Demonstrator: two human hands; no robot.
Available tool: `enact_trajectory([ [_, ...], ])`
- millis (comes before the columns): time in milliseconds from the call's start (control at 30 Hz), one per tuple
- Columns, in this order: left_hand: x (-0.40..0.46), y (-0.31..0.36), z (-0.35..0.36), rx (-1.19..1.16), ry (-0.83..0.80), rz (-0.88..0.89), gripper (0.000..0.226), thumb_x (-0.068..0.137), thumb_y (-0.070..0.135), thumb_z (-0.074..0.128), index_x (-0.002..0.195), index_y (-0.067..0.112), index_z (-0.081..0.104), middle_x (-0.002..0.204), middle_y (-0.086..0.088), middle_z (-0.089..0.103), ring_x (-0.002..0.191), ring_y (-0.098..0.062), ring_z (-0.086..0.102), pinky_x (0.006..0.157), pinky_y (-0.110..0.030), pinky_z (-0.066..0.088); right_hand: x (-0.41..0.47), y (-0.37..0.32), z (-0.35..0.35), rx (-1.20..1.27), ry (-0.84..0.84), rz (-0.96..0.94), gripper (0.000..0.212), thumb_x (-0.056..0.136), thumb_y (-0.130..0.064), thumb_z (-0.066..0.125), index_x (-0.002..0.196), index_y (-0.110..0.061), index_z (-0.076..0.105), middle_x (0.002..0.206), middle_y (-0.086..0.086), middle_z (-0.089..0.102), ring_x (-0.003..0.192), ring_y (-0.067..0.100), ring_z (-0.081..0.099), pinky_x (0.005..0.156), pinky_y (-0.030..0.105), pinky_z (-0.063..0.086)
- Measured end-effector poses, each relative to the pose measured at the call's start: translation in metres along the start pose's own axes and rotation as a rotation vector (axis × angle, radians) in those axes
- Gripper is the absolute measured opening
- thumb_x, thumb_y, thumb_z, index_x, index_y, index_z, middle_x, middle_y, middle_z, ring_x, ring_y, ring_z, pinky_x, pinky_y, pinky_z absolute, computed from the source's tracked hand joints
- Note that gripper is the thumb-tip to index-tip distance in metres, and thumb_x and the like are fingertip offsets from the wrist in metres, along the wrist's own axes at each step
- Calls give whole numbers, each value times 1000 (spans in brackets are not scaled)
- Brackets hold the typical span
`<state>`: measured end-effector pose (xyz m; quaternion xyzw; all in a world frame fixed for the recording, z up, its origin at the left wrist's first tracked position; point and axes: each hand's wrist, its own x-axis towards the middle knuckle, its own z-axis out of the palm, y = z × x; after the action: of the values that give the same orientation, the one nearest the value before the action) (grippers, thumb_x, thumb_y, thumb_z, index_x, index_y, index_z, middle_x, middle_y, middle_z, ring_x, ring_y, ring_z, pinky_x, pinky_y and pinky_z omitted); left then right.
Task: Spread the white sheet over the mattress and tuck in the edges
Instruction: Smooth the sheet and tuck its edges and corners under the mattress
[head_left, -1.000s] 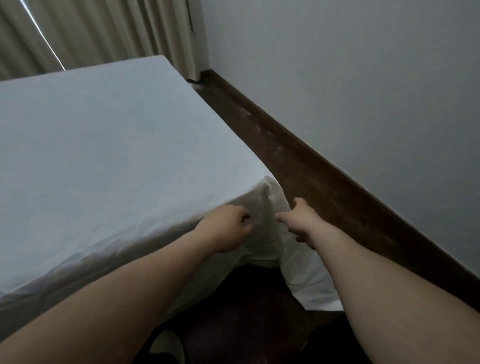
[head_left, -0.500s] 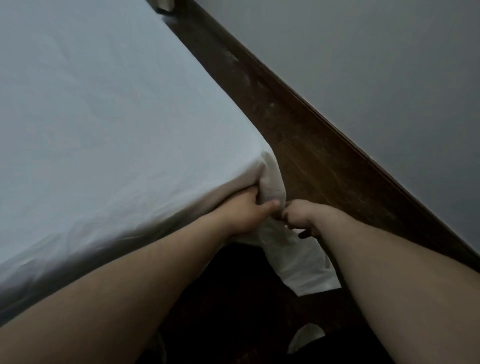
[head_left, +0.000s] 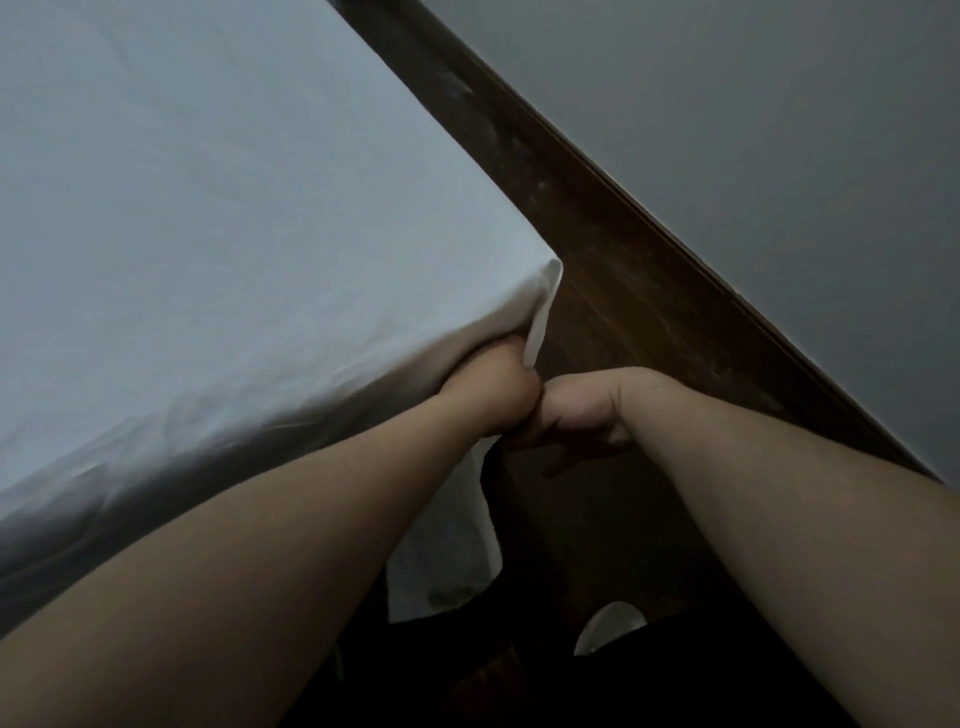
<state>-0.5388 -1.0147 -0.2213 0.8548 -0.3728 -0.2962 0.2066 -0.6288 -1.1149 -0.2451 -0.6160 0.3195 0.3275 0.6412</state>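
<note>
Sheet corner pinched: left hand, right hand.

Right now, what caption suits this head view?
Both hands, left hand and right hand, work the white sheet at the mattress corner.

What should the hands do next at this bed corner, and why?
Probably push the loose flap under the mattress. The white sheet already lies flat on top, and the left hand and right hand meet at the corner, yet this flap hangs free toward the floor.
</note>
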Motion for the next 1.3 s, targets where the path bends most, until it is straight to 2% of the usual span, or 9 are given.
enact_trajectory([
  [67,-3,-15,5,108,-50,-22,22,93,23,63,112,11,62,103,-12,67,101,-31,65,79,-36,49,-2,1,2,-70,26,74,38,92,-8,68,127,-22,68,132,1,67,121,17,60,110,57,46],
  [133,-6,-32,13,219,-102,-34,32,88,30,71,114,11,64,111,-12,68,100,-31,65,76,-37,50,-1,1,3,-195,93,110,32,96,-14,64,126,-25,68,128,2,66,114,16,63,104,53,52],
  [367,-16,-86,33,373,-125,-133,40,96,31,58,134,21,64,135,-12,63,123,-32,61,101,-42,51,3,-4,9,-252,203,93,64,94,-53,67,150,-29,49,138,-4,60,122,20,59,106,55,49],
  [533,-22,-104,29,468,-180,-59,49,100,33,52,147,19,52,136,-12,62,120,-32,62,102,-41,50,22,-18,43,-256,230,147,88,86,-81,54,150,-22,44,141,7,55,122,30,58,106,55,48],
  [733,-41,-111,16,645,-428,-38,14,95,27,56,100,20,67,104,-9,66,89,-29,64,84,-42,59,55,-25,84,-330,495,-3,45,113,-32,33,142,-4,53,144,20,54,130,35,53,108,39,43],
  [900,-65,-124,30,794,-641,149,44,99,21,56,143,26,56,147,-7,53,126,-31,59,102,-43,52,73,-11,97,101,443,-37,27,108,-37,43,106,-16,60,110,7,65,108,27,64,92,43,51],
  [1000,-66,-122,39,886,-742,241,57,102,19,55,157,28,39,169,-7,23,147,-30,39,116,-44,40,66,-13,99,250,253,-61,19,106,-36,52,111,-22,64,108,2,71,98,20,72,87,43,57],
  [1167,-56,-126,33,934,-711,160,66,103,21,53,163,24,26,171,-11,16,153,-30,28,122,-42,31,66,-11,91,272,231,-75,26,102,-27,59,124,-16,66,126,10,71,108,25,73,92,50,58],
  [1300,-48,-144,27,874,-707,-2,57,104,25,51,158,13,36,167,-19,21,148,-35,36,120,-42,35,68,-8,97,265,323,-107,24,98,-30,63,118,-18,68,110,1,75,113,23,70,102,49,49],
])
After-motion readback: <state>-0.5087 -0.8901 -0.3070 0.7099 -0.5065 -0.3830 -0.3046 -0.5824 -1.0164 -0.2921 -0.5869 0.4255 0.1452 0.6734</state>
